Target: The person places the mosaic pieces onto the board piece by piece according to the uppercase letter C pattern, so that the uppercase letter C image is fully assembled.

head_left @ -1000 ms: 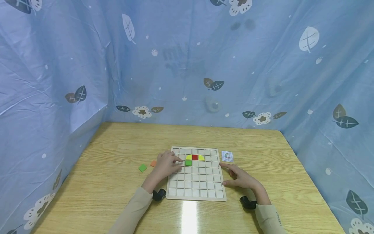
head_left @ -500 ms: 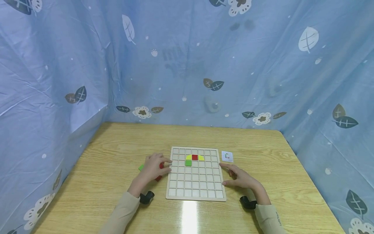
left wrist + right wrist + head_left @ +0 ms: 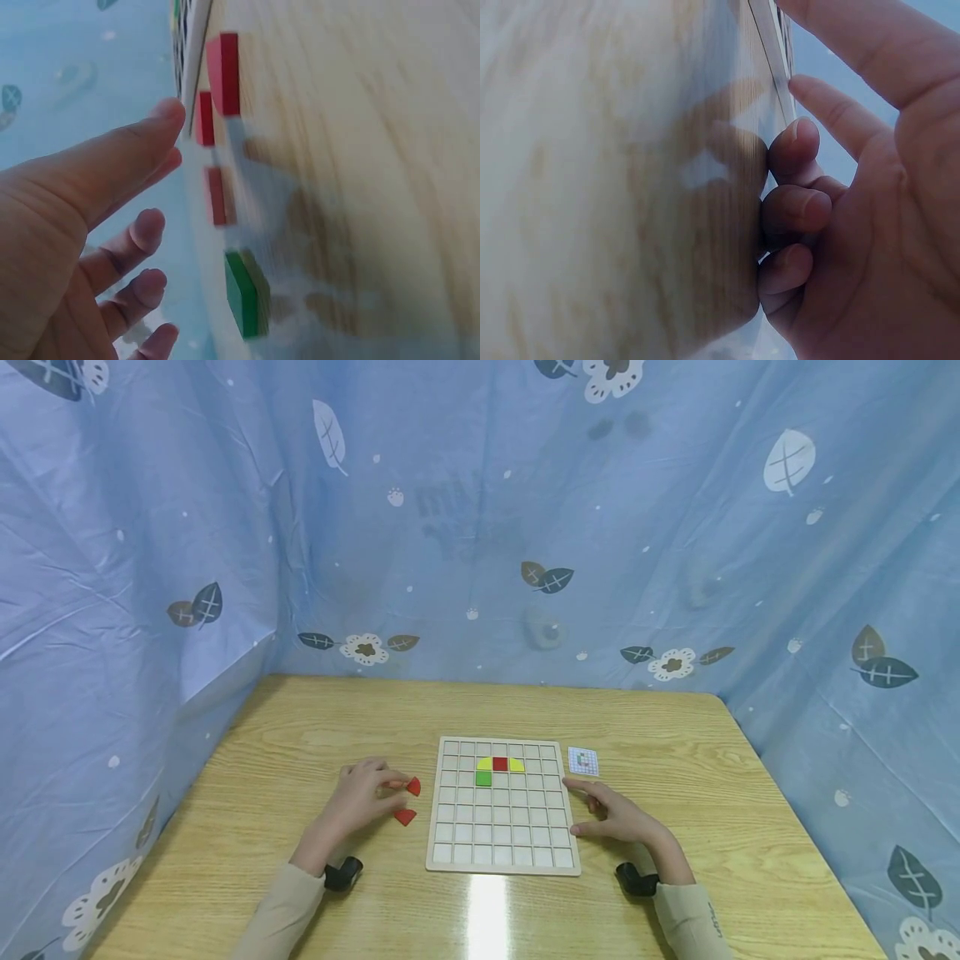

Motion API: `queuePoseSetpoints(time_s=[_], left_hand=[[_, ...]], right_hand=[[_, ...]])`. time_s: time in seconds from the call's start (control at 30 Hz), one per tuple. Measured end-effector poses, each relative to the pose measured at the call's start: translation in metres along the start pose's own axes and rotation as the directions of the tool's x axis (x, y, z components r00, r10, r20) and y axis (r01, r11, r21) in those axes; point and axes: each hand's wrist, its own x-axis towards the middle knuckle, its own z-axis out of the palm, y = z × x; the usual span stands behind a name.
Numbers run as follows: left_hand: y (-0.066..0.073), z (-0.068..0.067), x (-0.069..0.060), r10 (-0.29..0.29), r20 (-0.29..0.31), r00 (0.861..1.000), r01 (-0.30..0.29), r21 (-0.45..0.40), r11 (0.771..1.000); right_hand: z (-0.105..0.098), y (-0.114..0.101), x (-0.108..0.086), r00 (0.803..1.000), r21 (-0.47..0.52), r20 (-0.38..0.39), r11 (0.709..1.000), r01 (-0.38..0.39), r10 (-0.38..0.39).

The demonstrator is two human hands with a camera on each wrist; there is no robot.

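Note:
My left hand hovers left of the wooden grid board, fingers apart and holding nothing. Two red quarter-round tiles lie close by its fingertips. In the left wrist view, a green tile and a reddish tile lie on the table near the fingers; the hand covers the green one in the head view. My right hand touches the board's right edge with index finger and thumb, its other fingers bent under. Set into the board are a red square, a green square and two yellow quarter-rounds.
A small card printed with a coloured grid pattern lies right of the board. The wooden table ends at a blue patterned curtain at the back and sides. Each wrist wears a black camera.
My left hand has drawn back leftward from the board to the loose tiles, uncovering the red ones and covering the green one. My right hand stays in place at the board's edge.

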Motion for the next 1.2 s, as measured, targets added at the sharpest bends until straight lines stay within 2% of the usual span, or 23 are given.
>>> queuePoseSetpoints(time_s=[0.2, 0.37, 0.67, 0.93, 1.2], left_hand=[[-0.015, -0.007, -0.011, -0.032, 0.005, 0.999, 0.032, 0.033, 0.999], [-0.025, -0.013, -0.02, -0.056, 0.001, 0.998, 0.056, 0.063, 0.996], [-0.039, -0.024, -0.027, -0.078, 0.002, 0.997, 0.078, 0.06, 0.995], [-0.046, -0.026, -0.029, -0.076, 0.034, 0.996, 0.074, 0.055, 0.996], [-0.046, -0.027, -0.027, -0.077, 0.043, 0.996, 0.074, 0.064, 0.995]], right_hand=[[0.005, 0.023, 0.002, 1.0, -0.038, -0.015, 0.999, 0.008, -0.009], [0.004, 0.028, 0.002, 1.0, -0.015, -0.008, 1.0, 0.021, -0.021], [0.003, 0.024, 0.0, 1.0, -0.01, -0.009, 1.0, 0.011, -0.012], [0.005, 0.02, 0.002, 1.0, -0.015, -0.008, 1.0, -0.014, 0.014], [-0.003, -0.008, -0.001, 1.0, 0.011, 0.008, 1.0, -0.005, 0.005]])
